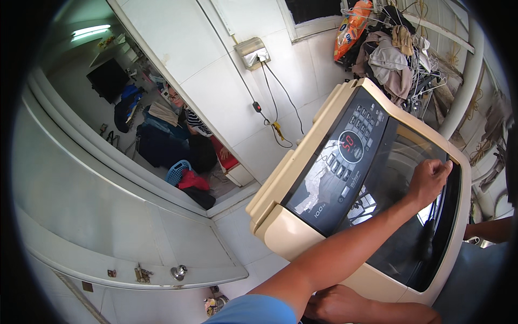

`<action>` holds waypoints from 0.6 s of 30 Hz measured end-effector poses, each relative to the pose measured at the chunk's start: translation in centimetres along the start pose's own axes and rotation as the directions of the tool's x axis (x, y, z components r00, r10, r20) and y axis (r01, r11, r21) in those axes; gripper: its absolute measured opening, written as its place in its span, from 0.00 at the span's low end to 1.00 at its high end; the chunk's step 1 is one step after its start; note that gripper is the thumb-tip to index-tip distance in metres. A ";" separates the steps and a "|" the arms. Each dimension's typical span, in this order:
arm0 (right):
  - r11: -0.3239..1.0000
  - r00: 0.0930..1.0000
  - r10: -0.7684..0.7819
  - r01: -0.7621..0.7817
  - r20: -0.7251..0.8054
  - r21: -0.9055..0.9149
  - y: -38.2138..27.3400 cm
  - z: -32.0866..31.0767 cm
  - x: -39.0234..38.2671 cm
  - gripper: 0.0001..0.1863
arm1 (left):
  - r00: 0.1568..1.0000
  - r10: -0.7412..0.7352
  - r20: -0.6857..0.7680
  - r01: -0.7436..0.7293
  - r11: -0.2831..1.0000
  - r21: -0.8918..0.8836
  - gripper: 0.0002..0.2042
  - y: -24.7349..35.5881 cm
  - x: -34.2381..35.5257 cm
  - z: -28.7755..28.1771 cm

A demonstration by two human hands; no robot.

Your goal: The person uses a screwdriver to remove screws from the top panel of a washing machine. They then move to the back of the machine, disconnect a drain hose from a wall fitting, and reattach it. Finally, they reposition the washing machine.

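My left hand [429,181], at the end of a blue-sleeved arm, has its fingers curled on the far right edge of the washing machine's dark glass lid [399,237]. The beige top-loading washing machine [275,227] sits at an angle, its button panel [329,178] showing a lit red display. Below my left forearm, my right hand [332,302] is closed at the machine's lower front; whatever its fingers hold is hidden.
An open door [113,200] stands left of a doorway to a room with clothes, a blue basket [178,170] and a person [197,121]. Hanging clothes [394,70] crowd the upper right beside a pipe [461,102]. Another bare arm [488,229] shows at the right edge.
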State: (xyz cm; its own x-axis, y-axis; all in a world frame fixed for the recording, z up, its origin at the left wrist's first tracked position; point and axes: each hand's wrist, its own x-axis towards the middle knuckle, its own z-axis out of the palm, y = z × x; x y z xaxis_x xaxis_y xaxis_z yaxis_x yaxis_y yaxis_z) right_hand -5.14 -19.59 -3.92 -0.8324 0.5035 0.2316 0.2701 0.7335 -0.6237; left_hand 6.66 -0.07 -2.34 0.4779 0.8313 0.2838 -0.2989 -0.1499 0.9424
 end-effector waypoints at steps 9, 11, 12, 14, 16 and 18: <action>1.000 1.000 0.014 -0.014 0.017 -0.014 0.0 0.0 -0.2 0.08 | 0.998 -0.045 0.047 0.048 0.997 -0.061 0.27 0.9 -0.3 -0.5; 1.000 1.000 0.012 -0.012 0.019 -0.025 0.0 0.3 -0.1 0.07 | 0.998 -0.020 0.057 0.021 1.000 -0.016 0.26 0.6 -0.2 -0.8; 0.999 1.000 0.010 -0.010 0.021 -0.031 0.0 0.5 0.0 0.07 | 0.998 -0.024 0.057 0.025 1.000 -0.017 0.26 0.5 -0.3 -0.9; 0.999 1.000 0.011 -0.011 0.013 -0.034 0.0 0.5 -0.1 0.07 | 0.997 -0.032 0.064 0.034 0.999 -0.026 0.26 0.8 -0.4 -0.9; 0.999 1.000 0.011 -0.011 0.006 -0.037 0.0 0.5 -0.1 0.07 | 0.998 -0.030 0.063 0.032 0.999 -0.030 0.26 1.0 -0.5 -0.9; 0.999 1.000 0.013 -0.013 -0.002 -0.039 -0.1 0.3 0.0 0.07 | 0.998 -0.029 0.062 0.031 0.999 -0.031 0.26 1.1 -0.5 -0.9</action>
State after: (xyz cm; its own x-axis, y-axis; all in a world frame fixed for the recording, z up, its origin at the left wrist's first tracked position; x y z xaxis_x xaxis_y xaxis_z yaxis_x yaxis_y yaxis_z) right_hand -5.31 -19.81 -4.05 -0.8279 0.5136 0.2252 0.2993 0.7442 -0.5972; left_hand 5.33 -0.18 -1.63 0.5366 0.8005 0.2670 -0.3098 -0.1074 0.9447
